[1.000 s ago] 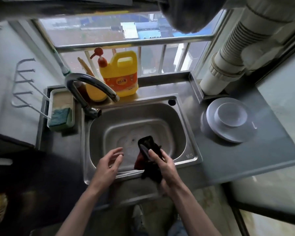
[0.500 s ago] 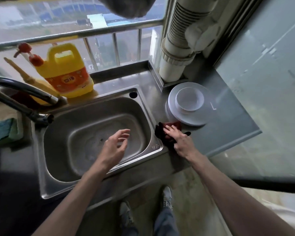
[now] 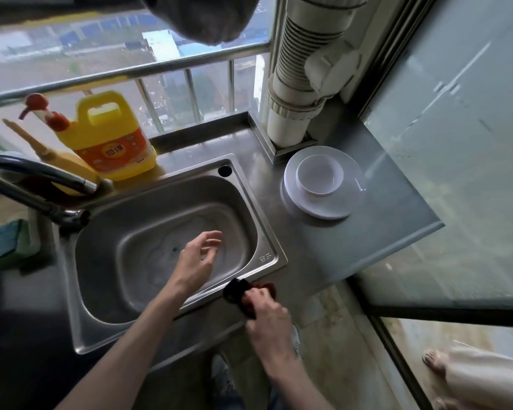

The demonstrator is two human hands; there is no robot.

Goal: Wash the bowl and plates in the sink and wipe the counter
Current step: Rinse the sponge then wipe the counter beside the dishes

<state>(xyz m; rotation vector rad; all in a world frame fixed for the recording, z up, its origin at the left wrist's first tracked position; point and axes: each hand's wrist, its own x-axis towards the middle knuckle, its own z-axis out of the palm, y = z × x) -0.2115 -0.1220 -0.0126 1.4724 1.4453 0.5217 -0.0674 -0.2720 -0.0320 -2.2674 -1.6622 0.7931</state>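
Observation:
A white bowl [image 3: 320, 177] sits on stacked white plates [image 3: 330, 208] on the grey counter [image 3: 376, 232], right of the steel sink [image 3: 267, 261]. My right hand [image 3: 267, 318] grips a dark red cloth [image 3: 240, 291] and holds it against the counter's front edge at the sink's near right corner. My left hand [image 3: 197, 258] hovers over the sink basin with relaxed, slightly curled fingers and holds nothing. The basin holds no dishes.
A yellow detergent jug [image 3: 110, 140] and a pump bottle [image 3: 42, 113] stand behind the sink. The tap [image 3: 39, 184] arches over the left. A green sponge [image 3: 3, 241] lies far left. A white pipe [image 3: 296, 93] rises behind the plates. Another person's foot [image 3: 436, 361] is at bottom right.
My right hand carried the cloth from above the sink to the counter right of it, then pulled it back to the front edge. My left hand stayed over the basin.

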